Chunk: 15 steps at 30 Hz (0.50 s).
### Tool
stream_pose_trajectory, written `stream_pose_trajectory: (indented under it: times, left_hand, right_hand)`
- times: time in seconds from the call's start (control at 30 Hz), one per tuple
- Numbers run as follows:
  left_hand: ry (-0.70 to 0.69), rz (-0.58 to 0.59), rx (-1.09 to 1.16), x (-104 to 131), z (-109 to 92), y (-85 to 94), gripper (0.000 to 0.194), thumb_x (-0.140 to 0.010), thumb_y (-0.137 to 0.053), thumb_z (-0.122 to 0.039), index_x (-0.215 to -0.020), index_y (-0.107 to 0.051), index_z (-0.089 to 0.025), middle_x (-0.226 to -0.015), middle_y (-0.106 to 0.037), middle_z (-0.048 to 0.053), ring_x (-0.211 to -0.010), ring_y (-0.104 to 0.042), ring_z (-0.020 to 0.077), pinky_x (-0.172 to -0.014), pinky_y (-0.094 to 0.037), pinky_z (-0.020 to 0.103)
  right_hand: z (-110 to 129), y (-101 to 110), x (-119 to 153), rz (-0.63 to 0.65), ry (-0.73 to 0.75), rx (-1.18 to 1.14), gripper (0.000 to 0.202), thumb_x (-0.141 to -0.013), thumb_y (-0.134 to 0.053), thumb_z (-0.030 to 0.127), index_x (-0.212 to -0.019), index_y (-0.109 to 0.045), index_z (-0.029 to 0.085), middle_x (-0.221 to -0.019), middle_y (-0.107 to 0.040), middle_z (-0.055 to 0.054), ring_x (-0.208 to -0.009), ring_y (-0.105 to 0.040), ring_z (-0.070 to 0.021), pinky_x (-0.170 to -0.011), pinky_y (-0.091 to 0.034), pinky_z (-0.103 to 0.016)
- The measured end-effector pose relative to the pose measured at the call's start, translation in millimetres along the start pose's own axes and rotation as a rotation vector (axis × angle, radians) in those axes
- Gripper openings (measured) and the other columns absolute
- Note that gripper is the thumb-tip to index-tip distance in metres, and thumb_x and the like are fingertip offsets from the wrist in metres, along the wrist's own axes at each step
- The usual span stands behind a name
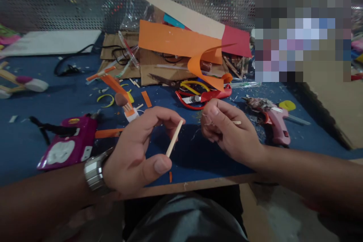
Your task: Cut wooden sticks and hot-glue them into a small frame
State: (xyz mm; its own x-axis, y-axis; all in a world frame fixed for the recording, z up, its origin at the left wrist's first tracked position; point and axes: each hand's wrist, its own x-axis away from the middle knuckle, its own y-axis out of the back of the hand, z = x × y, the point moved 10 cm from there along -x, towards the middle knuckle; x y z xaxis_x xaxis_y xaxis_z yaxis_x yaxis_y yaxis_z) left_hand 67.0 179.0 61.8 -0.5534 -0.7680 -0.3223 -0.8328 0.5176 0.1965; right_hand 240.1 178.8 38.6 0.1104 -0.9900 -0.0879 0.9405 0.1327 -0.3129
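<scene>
Between the thumb and fingers of my left hand point(138, 147) is a short pale wooden stick point(174, 138), held at a slant. My right hand point(227, 130) is closed, its thumb pressed over the curled fingers. A small end of another wooden stick point(236, 122) pokes out from it, and thin, wispy strands show by its fingertips. Beyond my left hand stands a small figure of orange paper and sticks point(118, 90) with a brown rounded piece. A pink glue gun point(276, 119) lies to the right of my right hand.
Red-handled scissors point(208, 96) and yellow-handled scissors point(195, 87) lie behind my hands. Orange paper point(176, 41) and cardboard point(150, 68) are stacked at the back. A purple power box point(70, 141) with a black plug sits left. Brown cardboard point(326, 106) stands right.
</scene>
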Motion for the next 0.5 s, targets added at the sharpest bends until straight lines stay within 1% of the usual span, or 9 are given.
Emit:
stream_pose_trajectory:
  times: [0.13, 0.27, 0.33, 0.4, 0.5]
  left_hand:
    - [-0.018, 0.002, -0.004, -0.1, -0.1, 0.3, 0.064, -0.097, -0.076, -0.08, -0.136, -0.072, -0.029, -0.111, -0.071, 0.007, -0.096, -0.067, 0.0265, -0.088, -0.056, 0.047]
    - [-0.007, -0.01, 0.005, -1.0, 0.9, 0.6, 0.066, -0.094, -0.079, -0.081, -0.135, -0.073, -0.03, -0.109, -0.071, 0.006, -0.095, -0.067, 0.0269, -0.087, -0.055, 0.047]
    - [0.001, -0.01, 0.014, -1.2, 0.9, 0.4, 0.065, -0.094, -0.079, -0.08, -0.134, -0.073, -0.029, -0.109, -0.072, 0.006, -0.095, -0.067, 0.0265, -0.087, -0.056, 0.046]
    - [0.002, -0.016, 0.024, -1.1, 0.0, 0.6, 0.064, -0.094, -0.079, -0.079, -0.134, -0.073, -0.029, -0.109, -0.072, 0.007, -0.094, -0.067, 0.0261, -0.087, -0.056, 0.046]
    - [0.003, -0.028, 0.044, -0.8, -0.3, 1.0, 0.064, -0.095, -0.081, -0.077, -0.134, -0.073, -0.027, -0.111, -0.073, 0.007, -0.094, -0.067, 0.0258, -0.088, -0.057, 0.046]
  right_hand:
    - [-1.1, 1.5, 2.4, 0.018, 0.007, 0.111, 0.057, -0.106, -0.079, 0.059, -0.069, -0.058, 0.022, -0.059, -0.05, 0.006, -0.052, -0.042, -0.0081, -0.048, -0.031, -0.025]
    - [-4.5, 2.2, 2.9, 0.026, -0.01, 0.135, 0.05, -0.106, -0.078, 0.06, -0.075, -0.068, 0.021, -0.058, -0.048, 0.007, -0.051, -0.039, -0.0085, -0.046, -0.027, -0.026]
    - [-3.3, 1.3, 1.9, 0.026, -0.006, 0.156, 0.046, -0.104, -0.081, 0.059, -0.081, -0.072, 0.021, -0.059, -0.049, 0.008, -0.051, -0.04, -0.0087, -0.046, -0.027, -0.026]
    - [-0.2, 0.0, 0.6, 0.022, 0.003, 0.183, 0.042, -0.1, -0.086, 0.058, -0.085, -0.073, 0.021, -0.062, -0.054, 0.007, -0.052, -0.043, -0.0088, -0.047, -0.03, -0.026]
    - [1.9, -1.1, -0.5, 0.019, -0.025, 0.246, 0.037, -0.093, -0.094, 0.052, -0.089, -0.075, 0.021, -0.064, -0.058, 0.008, -0.053, -0.044, -0.0088, -0.047, -0.031, -0.025]
